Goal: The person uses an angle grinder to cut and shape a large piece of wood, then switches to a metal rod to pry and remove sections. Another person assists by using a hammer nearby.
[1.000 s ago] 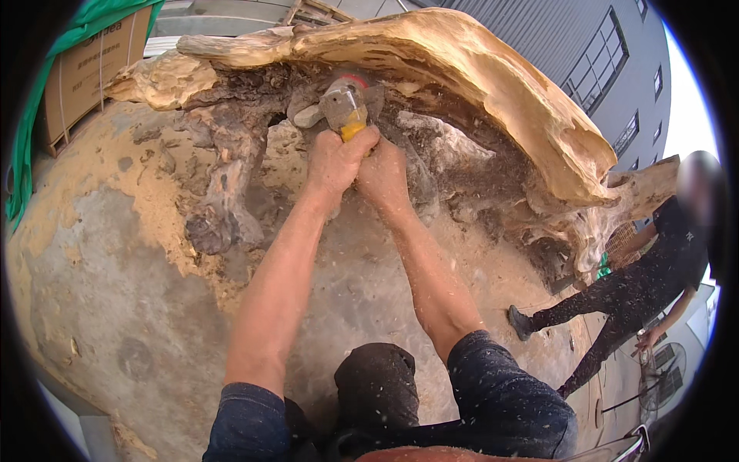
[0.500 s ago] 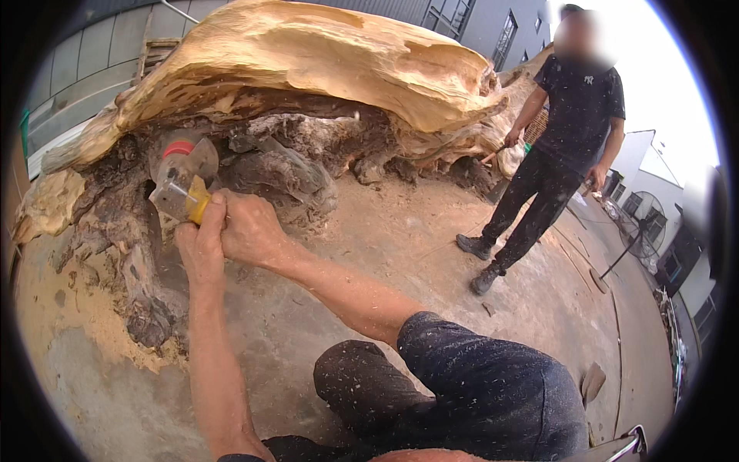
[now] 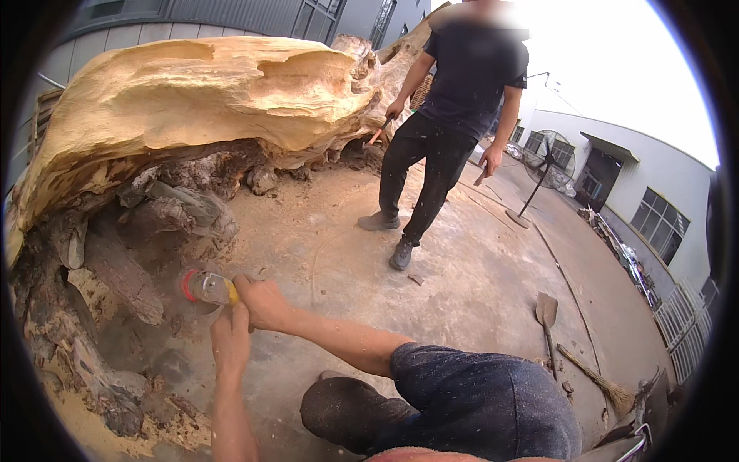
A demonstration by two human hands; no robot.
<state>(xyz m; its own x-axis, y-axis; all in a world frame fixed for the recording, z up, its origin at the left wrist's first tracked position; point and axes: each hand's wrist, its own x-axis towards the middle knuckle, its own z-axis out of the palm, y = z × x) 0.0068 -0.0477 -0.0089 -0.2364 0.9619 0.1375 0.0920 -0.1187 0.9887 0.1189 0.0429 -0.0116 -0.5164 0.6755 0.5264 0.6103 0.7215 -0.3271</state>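
Note:
Both my hands are closed round a yellow and grey angle grinder [image 3: 212, 288] with a red ring at its head. My left hand [image 3: 230, 339] holds it from the near side, and my right hand [image 3: 263, 305] wraps the rear of its yellow body. The grinder's head points left, low beside dark, rough roots [image 3: 123, 269]; dust blurs that area, and I cannot tell whether it touches them. Above the roots spreads a huge tree trunk [image 3: 208, 92] with a pale, carved surface.
A co-worker [image 3: 439, 131] in dark clothes stands ahead, holding a tool [image 3: 379, 131]. To the right are a standing fan [image 3: 548, 162], a shovel [image 3: 546, 312] and a broom [image 3: 608, 381]. Sawdust and wood bits lie on the concrete floor [image 3: 462, 308].
My view has swung to the right. The grinder, held in both hands, has moved down and away from the upper roots. The co-worker now appears nearer the middle.

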